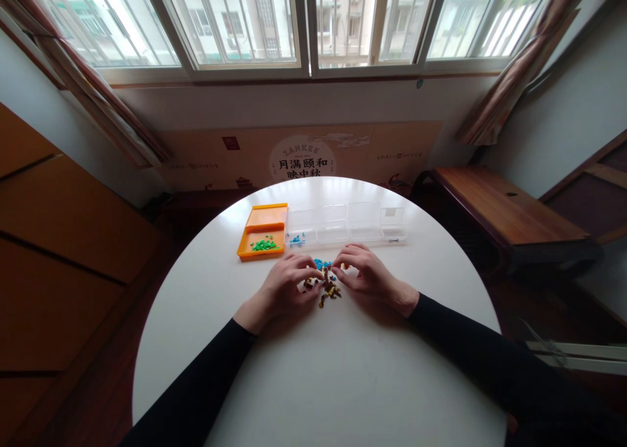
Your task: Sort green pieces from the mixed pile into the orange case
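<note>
A small heap of tiny building bricks in brown and yellow (331, 291) lies on the white table between my hands, with blue bricks (322, 263) at its far side. My left hand (289, 281) reaches in from the left, its curved fingertips at the edge of the heap and its thumb apart from the index finger. From the right, my right hand (365, 274) rests its bent fingers at the heap, thumb and index slightly apart. A yellowish piece shows by the right fingers. Whether either hand touches single bricks is too small to tell.
Beyond my left hand lies an open orange case (245, 247) holding green bricks (265, 244). A clear divided box (333, 236) adjoins it, with some blue bricks (296, 239) in its left compartment. The round white table (343, 381) has its far edge near a wall below windows. A wooden bench (490, 205) stands right.
</note>
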The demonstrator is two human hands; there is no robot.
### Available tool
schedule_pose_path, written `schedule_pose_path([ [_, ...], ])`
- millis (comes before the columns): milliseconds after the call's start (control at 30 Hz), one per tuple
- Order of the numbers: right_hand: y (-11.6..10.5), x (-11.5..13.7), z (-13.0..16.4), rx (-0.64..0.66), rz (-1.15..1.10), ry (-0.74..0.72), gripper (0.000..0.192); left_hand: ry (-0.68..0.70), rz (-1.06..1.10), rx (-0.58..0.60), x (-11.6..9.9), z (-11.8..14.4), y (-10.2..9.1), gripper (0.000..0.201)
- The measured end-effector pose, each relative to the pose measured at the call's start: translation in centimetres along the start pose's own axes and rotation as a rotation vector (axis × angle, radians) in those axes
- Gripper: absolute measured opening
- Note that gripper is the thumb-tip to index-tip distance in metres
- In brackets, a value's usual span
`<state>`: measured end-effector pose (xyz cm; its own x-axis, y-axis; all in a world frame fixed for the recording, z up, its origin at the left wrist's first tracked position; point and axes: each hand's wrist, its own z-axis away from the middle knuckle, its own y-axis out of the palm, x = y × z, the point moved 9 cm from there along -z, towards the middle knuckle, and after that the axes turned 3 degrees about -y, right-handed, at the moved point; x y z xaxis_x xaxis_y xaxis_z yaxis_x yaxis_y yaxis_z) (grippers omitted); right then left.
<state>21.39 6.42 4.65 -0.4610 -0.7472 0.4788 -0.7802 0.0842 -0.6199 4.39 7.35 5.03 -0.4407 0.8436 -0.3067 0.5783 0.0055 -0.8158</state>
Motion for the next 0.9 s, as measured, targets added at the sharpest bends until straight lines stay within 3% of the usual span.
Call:
schedule_pose_path([
  [267, -0.1, 0.3, -0.1, 0.003, -0.008, -0.003, 0.013, 0.003, -0.107, -0.041, -0.3, -0.1, -0.2, 0.001],
  [467, -0.2, 0.5, -0.3, 0.0, -0.007, -0.006, 0.014, -0.016, -0.141, -0.106, -0.7, -0.5, -0.9, 0.015],
  [900, 0.0, 0.4, -0.2, 0.001, -0.013, -0.002, 0.014, 0.028, -0.229, -0.093, 0.0, -0.1, -0.2, 0.017],
])
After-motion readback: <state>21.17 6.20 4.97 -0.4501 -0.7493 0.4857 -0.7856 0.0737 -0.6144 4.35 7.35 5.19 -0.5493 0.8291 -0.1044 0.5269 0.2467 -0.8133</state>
